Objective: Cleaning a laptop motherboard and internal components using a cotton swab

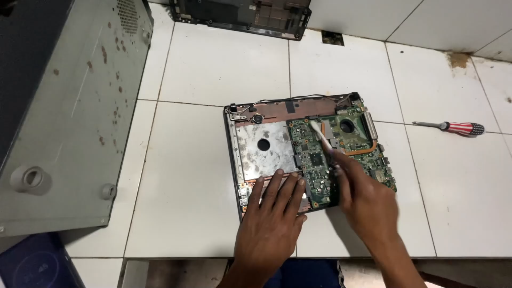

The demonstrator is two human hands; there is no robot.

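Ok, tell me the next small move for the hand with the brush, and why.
Probably sweep the brush on toward the fan opening: the right hand has its pale tip on the green circuit board beside it, while the left hand lies flat on the laptop chassis.

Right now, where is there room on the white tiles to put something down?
Bare tile lies between the grey computer case and the opened laptop, and beyond the laptop toward the black shell. Tile is also bare below the screwdriver. It is crowded over the laptop, where the left hand rests and the right hand holds a brush.
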